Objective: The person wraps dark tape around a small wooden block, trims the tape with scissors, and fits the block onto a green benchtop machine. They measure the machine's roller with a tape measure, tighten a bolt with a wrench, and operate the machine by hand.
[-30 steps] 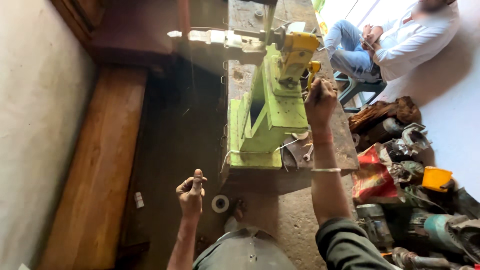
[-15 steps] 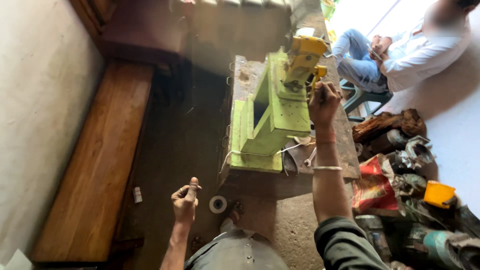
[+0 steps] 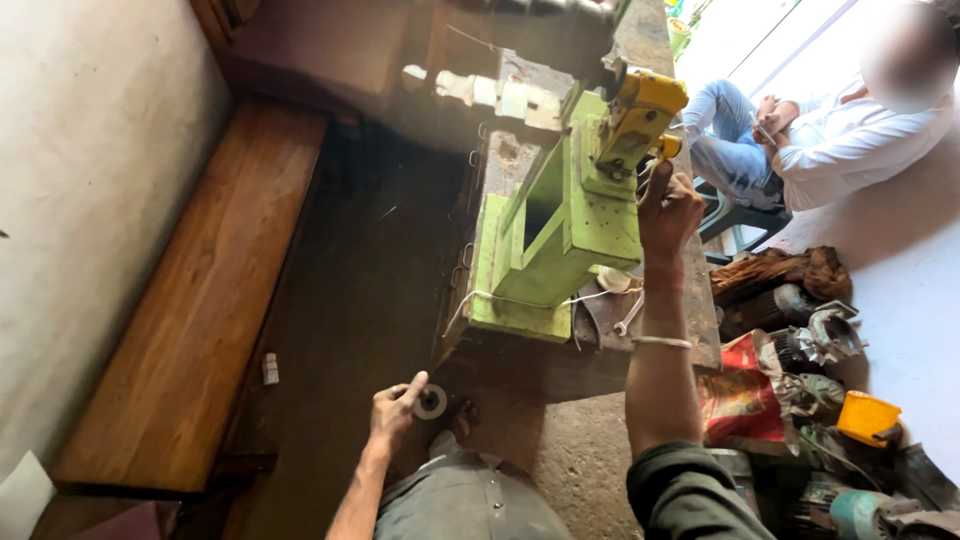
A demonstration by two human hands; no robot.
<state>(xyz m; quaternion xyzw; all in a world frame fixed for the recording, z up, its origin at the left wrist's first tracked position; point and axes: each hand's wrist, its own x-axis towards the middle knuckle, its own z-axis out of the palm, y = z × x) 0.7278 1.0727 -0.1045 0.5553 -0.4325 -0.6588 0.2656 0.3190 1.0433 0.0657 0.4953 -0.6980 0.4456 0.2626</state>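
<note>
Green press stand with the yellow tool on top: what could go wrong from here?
1. The right hand reaches up at the yellow tool on the green stand, close to the working end; a pinch seems possible.
2. The left hand holds a small grey disc low by its fingertips; it may drop.
3. Loose cord trails across the base; it may snag.

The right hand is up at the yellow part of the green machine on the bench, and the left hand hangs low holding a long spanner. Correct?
Not quite. The head view shows the left hand low, holding a small round disc-like part, not a spanner. The right hand is at the yellow part of the green machine.
</note>
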